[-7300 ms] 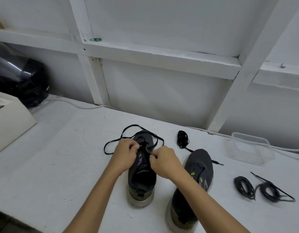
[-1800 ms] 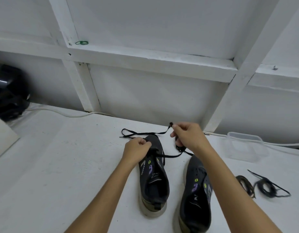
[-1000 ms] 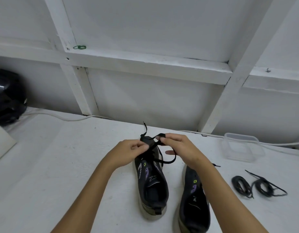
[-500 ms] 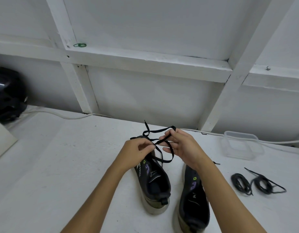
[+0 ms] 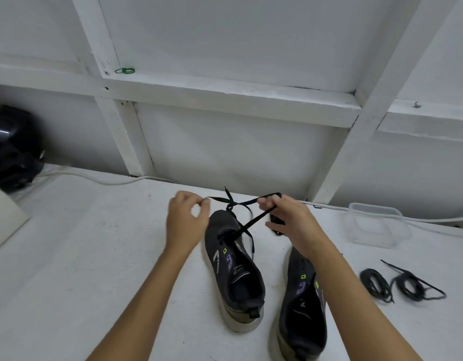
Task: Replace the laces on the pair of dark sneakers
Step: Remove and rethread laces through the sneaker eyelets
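Observation:
Two dark sneakers stand on the white table, toes pointing away from me. The left sneaker (image 5: 233, 261) has a black lace (image 5: 244, 225) rising from its eyelets and crossing above the toe. My left hand (image 5: 186, 222) pinches one end of that lace left of the toe. My right hand (image 5: 290, 222) holds a loop of the same lace to the right. The right sneaker (image 5: 300, 306) lies partly under my right forearm. Two coiled black laces (image 5: 397, 284) rest on the table at the right.
A clear plastic container (image 5: 376, 225) sits at the back right. A white cable (image 5: 95, 179) runs along the wall. A black helmet (image 5: 11, 147) and a beige box corner (image 5: 6, 217) are at the far left. Another small black bundle (image 5: 274, 220) lies behind my right hand.
My hands have drawn apart, pulling the crossed lace taut above the left sneaker's toe. The left hand moved left, away from the shoe.

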A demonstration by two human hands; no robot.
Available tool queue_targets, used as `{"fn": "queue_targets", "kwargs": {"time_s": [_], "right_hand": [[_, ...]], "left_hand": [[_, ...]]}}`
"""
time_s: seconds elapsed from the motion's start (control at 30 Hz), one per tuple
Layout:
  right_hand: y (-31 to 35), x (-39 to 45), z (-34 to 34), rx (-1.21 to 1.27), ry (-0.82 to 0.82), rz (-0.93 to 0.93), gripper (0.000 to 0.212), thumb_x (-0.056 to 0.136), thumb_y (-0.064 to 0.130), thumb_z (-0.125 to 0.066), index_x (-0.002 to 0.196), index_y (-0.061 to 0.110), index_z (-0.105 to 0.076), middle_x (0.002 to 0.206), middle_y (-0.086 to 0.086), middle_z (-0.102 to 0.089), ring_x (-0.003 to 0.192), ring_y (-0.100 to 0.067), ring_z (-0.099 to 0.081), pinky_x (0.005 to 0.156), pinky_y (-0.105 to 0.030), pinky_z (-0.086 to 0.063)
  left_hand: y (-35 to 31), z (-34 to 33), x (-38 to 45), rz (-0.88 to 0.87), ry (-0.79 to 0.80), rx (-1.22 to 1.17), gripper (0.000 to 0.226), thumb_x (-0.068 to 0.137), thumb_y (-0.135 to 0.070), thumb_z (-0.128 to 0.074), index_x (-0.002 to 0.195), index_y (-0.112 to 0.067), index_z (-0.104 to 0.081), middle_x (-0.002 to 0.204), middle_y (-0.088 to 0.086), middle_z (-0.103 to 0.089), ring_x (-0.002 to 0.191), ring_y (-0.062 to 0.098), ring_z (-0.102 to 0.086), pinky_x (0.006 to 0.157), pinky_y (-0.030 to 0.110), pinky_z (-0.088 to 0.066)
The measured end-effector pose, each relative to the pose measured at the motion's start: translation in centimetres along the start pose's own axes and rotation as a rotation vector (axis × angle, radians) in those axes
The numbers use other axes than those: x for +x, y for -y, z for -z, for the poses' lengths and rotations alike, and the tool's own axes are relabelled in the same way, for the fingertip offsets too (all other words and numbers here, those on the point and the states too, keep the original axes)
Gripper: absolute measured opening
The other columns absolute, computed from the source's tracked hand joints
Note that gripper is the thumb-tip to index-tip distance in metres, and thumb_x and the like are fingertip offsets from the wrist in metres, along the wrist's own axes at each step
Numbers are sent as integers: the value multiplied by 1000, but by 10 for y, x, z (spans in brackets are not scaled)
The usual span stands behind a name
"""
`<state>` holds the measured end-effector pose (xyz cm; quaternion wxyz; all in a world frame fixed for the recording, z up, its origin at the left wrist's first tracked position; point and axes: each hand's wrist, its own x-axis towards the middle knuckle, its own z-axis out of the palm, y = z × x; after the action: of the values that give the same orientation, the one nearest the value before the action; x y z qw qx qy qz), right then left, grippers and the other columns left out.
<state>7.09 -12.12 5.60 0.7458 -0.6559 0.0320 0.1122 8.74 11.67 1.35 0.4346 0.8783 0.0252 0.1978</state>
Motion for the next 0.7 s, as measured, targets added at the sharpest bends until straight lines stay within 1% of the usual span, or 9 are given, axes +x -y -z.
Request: {"fn": "queue_targets", "kwargs": {"time_s": [0.07, 0.13, 0.23, 0.3, 0.37, 0.43, 0.53, 0.6, 0.7], "right_hand": [[-1, 0, 13, 178, -73, 2, 33, 103, 25, -49, 75, 19, -66, 97, 2, -75, 115, -20, -67, 101, -52, -48], [-1, -2, 27, 411, -154, 26, 35, 98, 23, -51, 65, 21, -61, 78, -1, -70, 101, -23, -72, 95, -51, -50], [-1, -3, 50, 699, -353, 100, 27, 96, 29, -54, 71, 21, -61, 60, 2, -52, 75, -18, -69, 83, -39, -50], [-4, -3, 65, 703, -525, 104, 19, 99, 30, -52, 86, 22, -64, 54, 3, -46, 63, -15, -64, 77, -35, -49], [-10, -2, 77, 537, -676, 38, 15, 99, 24, -50, 105, 25, -64, 54, 2, -52, 63, -14, -66, 75, -34, -50], [-18, -2, 80, 243, -744, -103, 34, 96, 13, -46, 127, 24, -57, 67, 0, -68, 72, -17, -71, 69, -33, -52], [-33, -5, 83, -133, -771, -246, 61, 90, 3, -45, 148, 22, -38, 86, -8, -73, 80, -28, -73, 68, -36, -56], [-39, -8, 82, -556, -757, -314, 61, 88, 10, -56, 147, 17, -42, 100, -11, -71, 99, -36, -69, 83, -39, -53], [-42, -9, 68, -1004, -762, -312, 44, 89, 25, -68, 129, 14, -55, 128, -16, -56, 110, -41, -59, 79, -38, -39]], "left_hand": [[11, 18, 2, 58, -137, -55, 17, 93, -17, -67, 76, -15, -64, 104, -4, -55, 103, 16, -51, 85, 24, -36], [23, 35, 2, 161, -190, -138, 18, 94, -18, -64, 76, -18, -62, 99, -5, -59, 96, 9, -54, 82, 26, -39], [38, 54, -2, 273, -189, -258, 24, 95, -26, -57, 73, -19, -61, 79, -6, -67, 75, 2, -57, 74, 26, -41], [45, 60, -5, 300, -181, -323, 29, 95, -33, -54, 69, -20, -58, 70, -6, -68, 70, 2, -60, 71, 26, -43], [51, 62, -7, 313, -170, -405, 33, 93, -35, -55, 65, -19, -52, 59, -4, -60, 65, 9, -61, 74, 30, -48], [52, 62, -6, 334, -154, -526, 33, 92, -34, -57, 64, -16, -50, 54, -2, -49, 57, 13, -55, 76, 37, -53], [48, 60, -5, 380, -106, -550, 31, 88, -42, -61, 67, -21, -55, 51, -4, -33, 48, 13, -34, 56, 33, -42], [45, 59, -4, 386, -77, -512, 29, 87, -47, -61, 71, -24, -60, 52, -7, -30, 48, 13, -27, 50, 30, -30], [41, 59, -6, 309, 52, -428, 21, 89, -45, -61, 81, -27, -70, 52, -8, -31, 48, 12, -25, 49, 27, -25]]}}
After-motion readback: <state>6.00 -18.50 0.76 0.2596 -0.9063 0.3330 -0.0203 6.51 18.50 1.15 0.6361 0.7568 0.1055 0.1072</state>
